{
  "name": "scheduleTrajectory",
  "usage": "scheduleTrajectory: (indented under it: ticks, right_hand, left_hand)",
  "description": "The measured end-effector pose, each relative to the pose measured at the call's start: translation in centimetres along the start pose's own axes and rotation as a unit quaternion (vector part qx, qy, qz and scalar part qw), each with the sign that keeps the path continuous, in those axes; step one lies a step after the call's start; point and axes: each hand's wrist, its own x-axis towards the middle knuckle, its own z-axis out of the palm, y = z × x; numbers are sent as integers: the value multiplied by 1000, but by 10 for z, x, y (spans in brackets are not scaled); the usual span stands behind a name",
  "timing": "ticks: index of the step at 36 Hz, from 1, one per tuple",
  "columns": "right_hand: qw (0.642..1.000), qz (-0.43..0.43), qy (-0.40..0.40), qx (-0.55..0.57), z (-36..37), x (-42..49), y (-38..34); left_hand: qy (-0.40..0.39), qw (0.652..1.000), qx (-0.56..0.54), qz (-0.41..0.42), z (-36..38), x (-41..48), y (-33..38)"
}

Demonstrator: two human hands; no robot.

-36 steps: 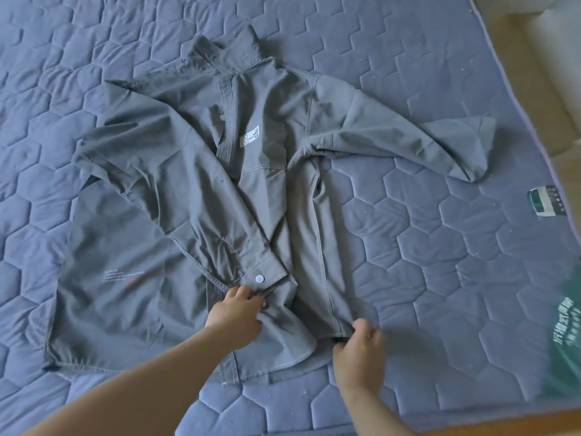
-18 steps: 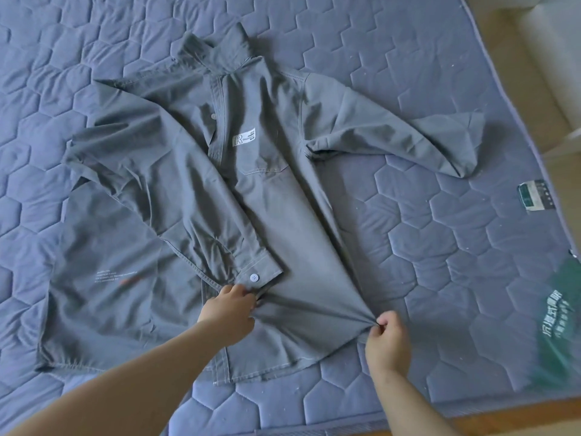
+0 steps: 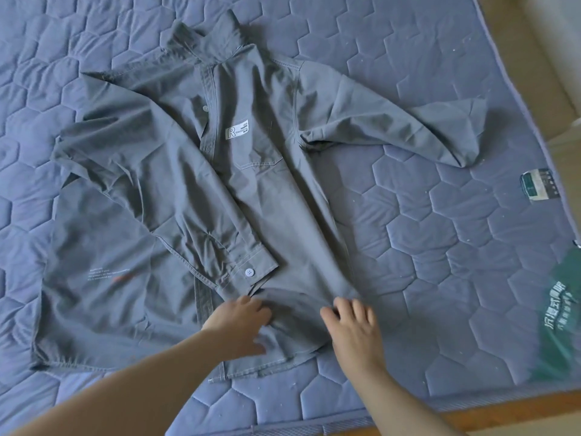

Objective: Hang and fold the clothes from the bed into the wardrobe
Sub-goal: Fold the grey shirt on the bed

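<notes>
A grey button-up shirt (image 3: 261, 199) lies front up on the blue quilted mattress (image 3: 424, 247), collar at the far side. One sleeve is folded across the front, and its buttoned cuff (image 3: 248, 272) lies near the hem. The other sleeve (image 3: 408, 127) stretches out to the right. My left hand (image 3: 239, 322) rests on the fabric just below the cuff, fingers extended. My right hand (image 3: 352, 325) lies on the shirt's right lower edge with fingers spread; it is slightly blurred.
A small sewn label (image 3: 539, 185) and a green printed patch (image 3: 562, 309) sit near the mattress's right edge. The wooden bed frame (image 3: 503, 410) runs along the near side. Pale furniture (image 3: 553, 58) stands beyond the right edge.
My right hand pulled the lower right hem outward in a pinch, then let go and moved left onto the fabric. The shirt's right panel now lies flatter. My left hand stayed by the cuff.
</notes>
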Motion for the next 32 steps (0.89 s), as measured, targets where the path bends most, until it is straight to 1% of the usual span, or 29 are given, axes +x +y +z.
scheduleTrajectory:
  ticks: [2,3,4,7,10,12,13,14,17,18,20,21,22,23,24,25,27,28,30,32]
  right_hand:
    - [999,-37,-9,-7,4,-6,1]
    - [999,-48,-17,-10,4,-7,2]
    - [998,-56,-24,-20,4,-7,3]
    - [996,-55,-55,-35,5,-3,6]
    - [995,-43,-92,-11,4,1,8]
    - [994,-54,-91,11,2,6,9]
    - [993,-61,-103,15,3,8,9]
    - [991,-65,-117,16,4,8,9]
    - [978,-81,-191,24,4,11,11]
    - [965,-89,-245,20,0,11,12]
    - [940,-119,-318,25,10,5,18]
    - [924,-111,-364,37,10,3,18]
    - [916,-87,-387,58,9,-1,18]
    - [916,-49,-386,93,9,-1,18]
    - [913,14,-380,149,7,0,19]
    - [906,80,-359,209,6,5,21]
    - [885,188,-308,296,3,21,24]
    - [870,235,-275,334,1,33,26]
    - [825,318,-208,418,-6,60,28]
    - [771,371,-148,497,-8,92,31]
  left_hand:
    - [-34,997,47,47,9,-2,8]
    - [-42,995,77,55,14,-2,11]
    - [-42,993,100,54,18,-3,13]
    - [-27,991,122,42,25,-4,20]
    - [5,994,106,20,22,-5,24]
    - [-37,997,66,10,28,-4,23]
    - [-73,996,57,3,30,-3,22]
    - [-87,995,45,-4,33,-2,20]
    - [-126,992,17,-5,26,-1,18]
    - [-144,990,5,-2,22,-2,17]
    - [-177,984,-7,8,14,-4,16]
    - [-191,981,-15,15,11,-5,15]
    - [-205,978,-30,24,9,-5,14]
    - [-210,976,-54,32,7,-6,13]
    - [-198,976,-89,34,2,-5,13]
    - [-167,977,-131,28,-4,-3,13]
    - [-56,973,-221,-17,-22,3,13]
    - [8,964,-260,-47,-32,9,11]
    - [117,941,-306,-87,-55,24,4]
    - [192,922,-317,-114,-79,40,-6]
